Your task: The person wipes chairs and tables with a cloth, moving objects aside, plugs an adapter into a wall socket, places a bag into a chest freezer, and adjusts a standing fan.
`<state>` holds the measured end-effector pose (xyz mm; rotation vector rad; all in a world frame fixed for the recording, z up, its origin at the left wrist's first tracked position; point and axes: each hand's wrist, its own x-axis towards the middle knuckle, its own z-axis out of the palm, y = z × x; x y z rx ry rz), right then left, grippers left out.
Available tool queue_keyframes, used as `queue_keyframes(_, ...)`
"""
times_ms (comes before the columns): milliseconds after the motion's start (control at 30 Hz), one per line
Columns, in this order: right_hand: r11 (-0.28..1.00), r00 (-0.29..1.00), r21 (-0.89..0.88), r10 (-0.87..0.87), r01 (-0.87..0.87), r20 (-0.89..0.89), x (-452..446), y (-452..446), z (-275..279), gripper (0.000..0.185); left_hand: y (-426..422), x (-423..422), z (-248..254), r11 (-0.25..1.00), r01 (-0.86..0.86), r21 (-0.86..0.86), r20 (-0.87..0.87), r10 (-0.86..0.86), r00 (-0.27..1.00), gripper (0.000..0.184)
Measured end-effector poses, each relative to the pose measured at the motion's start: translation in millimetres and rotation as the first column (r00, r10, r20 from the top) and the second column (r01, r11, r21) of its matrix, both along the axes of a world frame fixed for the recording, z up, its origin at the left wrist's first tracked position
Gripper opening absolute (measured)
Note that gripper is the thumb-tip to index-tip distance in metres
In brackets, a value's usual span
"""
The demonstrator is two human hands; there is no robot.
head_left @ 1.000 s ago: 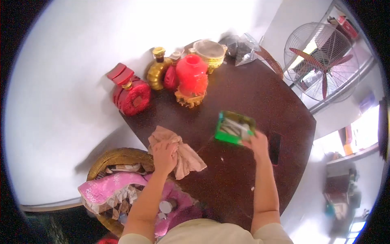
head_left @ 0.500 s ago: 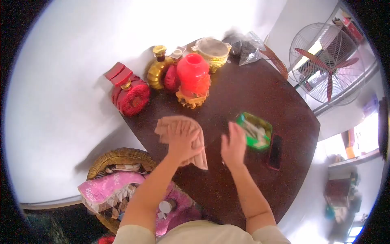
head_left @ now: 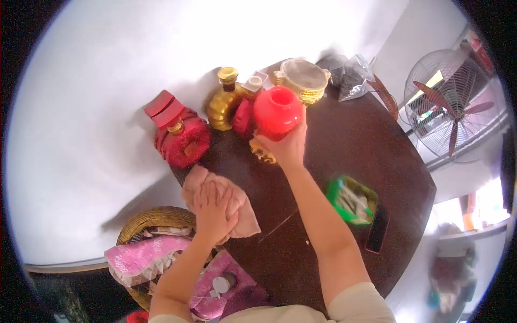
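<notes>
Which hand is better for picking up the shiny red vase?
Probably the right hand, since it cups the lower part of the red vase. The left hand rests on the pink cloth, farther off.

From the head, the view faces forward and down (fairly near) over the hands

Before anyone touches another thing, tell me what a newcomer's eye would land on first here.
Probably the glossy red vase, bright against the dark table, with the right hand gripping it near the back edge. Next might come the vivid green container on the table's right side, beside the phone, then the large wire-caged fan standing beyond the table at the far right.
</notes>
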<state>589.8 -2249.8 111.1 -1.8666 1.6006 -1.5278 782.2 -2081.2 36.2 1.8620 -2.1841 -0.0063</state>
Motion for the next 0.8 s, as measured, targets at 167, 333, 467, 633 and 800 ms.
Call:
queue_keyframes(167,0.990,0.993,0.079,-0.118,0.119,-0.016,-14,-5,0,0.120,-4,-1,3,0.998,-0.019,0.065,0.015,0.018,1.000,0.069)
queue_keyframes(333,0.982,0.982,-0.012,-0.187,0.187,0.037,-67,-30,-13,0.119,-14,2,-3,0.999,0.034,0.043,-0.006,-0.033,0.999,0.073)
queue_keyframes(467,0.974,0.974,-0.022,-0.225,0.224,-0.019,-100,-40,-9,0.120,-26,-4,4,0.995,0.087,0.046,-0.014,-0.087,0.996,0.069)
queue_keyframes(633,0.978,0.979,0.058,-0.200,0.202,-0.028,-129,-49,-7,0.118,-40,-19,4,0.964,0.259,0.064,-0.057,-0.255,0.965,0.071)
queue_keyframes(800,0.925,0.925,0.058,-0.368,0.374,-0.092,-143,-49,1,0.114,-63,-52,-4,0.890,0.454,0.028,-0.135,-0.447,0.884,0.079)
